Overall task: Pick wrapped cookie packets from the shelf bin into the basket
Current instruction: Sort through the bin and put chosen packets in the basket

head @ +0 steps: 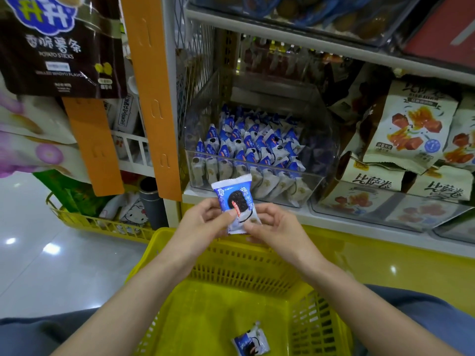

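a packet (237, 201) sits mid-frame between both hands, below the bin (254, 155) and above the basket (231, 299), where another packet (250, 341) lies at the bottom.

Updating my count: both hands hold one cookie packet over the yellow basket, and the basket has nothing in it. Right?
Not quite. The head view shows one cookie packet lying on the floor of the yellow basket. The rest holds: the left hand and right hand pinch a second packet over the basket.
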Demonstrator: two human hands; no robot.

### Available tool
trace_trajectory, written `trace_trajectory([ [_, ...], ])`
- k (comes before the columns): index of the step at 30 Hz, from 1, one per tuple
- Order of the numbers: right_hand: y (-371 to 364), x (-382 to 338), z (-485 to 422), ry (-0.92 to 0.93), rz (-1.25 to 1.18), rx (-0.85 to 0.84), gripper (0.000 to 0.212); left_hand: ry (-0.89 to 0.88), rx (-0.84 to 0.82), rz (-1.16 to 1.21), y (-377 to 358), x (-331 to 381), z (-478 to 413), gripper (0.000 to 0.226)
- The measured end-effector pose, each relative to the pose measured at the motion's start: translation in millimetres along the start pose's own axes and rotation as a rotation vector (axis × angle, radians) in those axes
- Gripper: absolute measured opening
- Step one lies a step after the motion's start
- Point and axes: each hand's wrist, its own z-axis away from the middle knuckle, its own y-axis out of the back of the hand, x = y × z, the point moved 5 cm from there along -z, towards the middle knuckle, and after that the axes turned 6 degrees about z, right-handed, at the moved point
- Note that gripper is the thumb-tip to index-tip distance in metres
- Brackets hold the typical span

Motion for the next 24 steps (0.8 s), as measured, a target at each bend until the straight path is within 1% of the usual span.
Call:
trace_trajectory([
  [2, -1, -4, 1, 0.059, 0.151, 0.002, 0.026, -0.083, -0.019, -0.122, 0, 6, 1, 0.02],
  [3, 0, -6, 1, 0.079, 0.183, 0.02, 0.025, -0.117, -0.044, -0.177, -1, 9, 2, 0.023],
  [5, 2, -9, 1, 0.098, 0.18, 0.044, 0.022, -0.154, -0.09, -0.268, -2, 12, 2, 0.028],
  [9, 5, -11, 3, 0.104, 0.11, 0.065, 0.019, -0.196, -0.113, -0.362, -5, 15, 2, 0.025],
  [11, 8, -16, 3, 0.136, 0.105, 0.118, 0.016, -0.244, -0.08, -0.429, -5, 18, 3, 0.027],
  [14, 21, -40, 0, 0.247, 0.125, 0.239, 0.01, -0.456, 0.029, -0.738, 0, 38, 2, 0.038],
  [15, 26, -51, -2, 0.287, 0.14, 0.282, 0.011, -0.528, 0.069, -0.821, 2, 47, 0, 0.039],
  [16, 32, -63, -6, 0.323, 0.163, 0.327, 0.018, -0.587, 0.103, -0.883, 4, 58, -4, 0.039],
  [17, 38, -75, -12, 0.341, 0.183, 0.364, 0.024, -0.635, 0.127, -0.937, 6, 67, -9, 0.039],
  [18, 44, -85, -21, 0.347, 0.2, 0.4, 0.025, -0.675, 0.137, -0.993, 7, 75, -15, 0.039],
  [21, 54, -107, -64, 0.3, 0.239, 0.481, 0.019, -0.715, 0.094, -1.183, 7, 83, -34, 0.038],
  [24, 53, -113, -117, 0.136, 0.224, 0.478, 0.024, -0.731, 0.055, -1.315, 7, 81, -47, 0.034],
])
